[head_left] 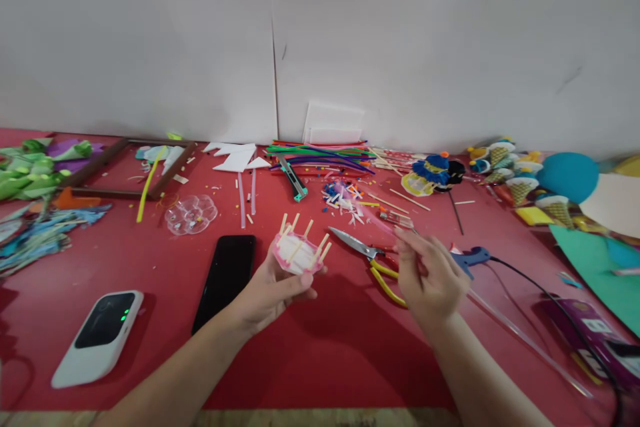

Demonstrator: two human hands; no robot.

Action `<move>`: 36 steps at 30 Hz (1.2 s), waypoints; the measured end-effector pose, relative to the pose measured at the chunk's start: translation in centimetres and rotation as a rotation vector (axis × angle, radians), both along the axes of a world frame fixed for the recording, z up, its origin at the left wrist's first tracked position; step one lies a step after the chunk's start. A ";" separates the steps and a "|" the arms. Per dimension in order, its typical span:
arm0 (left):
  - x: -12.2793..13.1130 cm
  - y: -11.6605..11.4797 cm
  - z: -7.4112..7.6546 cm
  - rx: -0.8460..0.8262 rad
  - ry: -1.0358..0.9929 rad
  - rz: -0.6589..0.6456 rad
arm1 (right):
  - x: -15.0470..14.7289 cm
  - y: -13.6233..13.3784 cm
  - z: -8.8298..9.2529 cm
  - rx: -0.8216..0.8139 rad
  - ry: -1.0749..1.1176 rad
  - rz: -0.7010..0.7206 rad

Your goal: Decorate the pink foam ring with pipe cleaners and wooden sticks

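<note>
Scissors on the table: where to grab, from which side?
Probably the yellow handles, from the near right side: they angle toward the person, close by the right hand, while the blades point away to the left.

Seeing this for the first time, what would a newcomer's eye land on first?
Probably the small white piece with pink edging in the left hand, near the picture's middle, with pale sticks standing up around its rim. Next, the yellow-handled scissors lying open on the red table between that hand and the right hand. Then the big blue disc at the far right.
</note>
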State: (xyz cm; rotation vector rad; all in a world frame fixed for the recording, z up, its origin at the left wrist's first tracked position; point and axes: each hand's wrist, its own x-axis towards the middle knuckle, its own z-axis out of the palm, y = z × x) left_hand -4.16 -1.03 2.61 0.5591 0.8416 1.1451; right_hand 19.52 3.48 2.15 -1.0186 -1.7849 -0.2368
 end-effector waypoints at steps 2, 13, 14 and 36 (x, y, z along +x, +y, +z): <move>0.1 0.0 0.0 0.002 0.038 0.017 | -0.2 -0.1 0.0 -0.033 0.017 -0.036; -0.2 0.0 -0.1 0.084 -0.081 -0.032 | -0.2 -0.6 0.1 -0.159 0.038 0.070; -0.2 0.1 -0.3 0.105 -0.102 -0.051 | -0.3 -0.6 -0.1 -0.177 0.064 0.060; -0.2 0.0 -0.4 0.190 -0.133 -0.279 | -1.4 -1.8 0.5 -0.294 0.012 0.472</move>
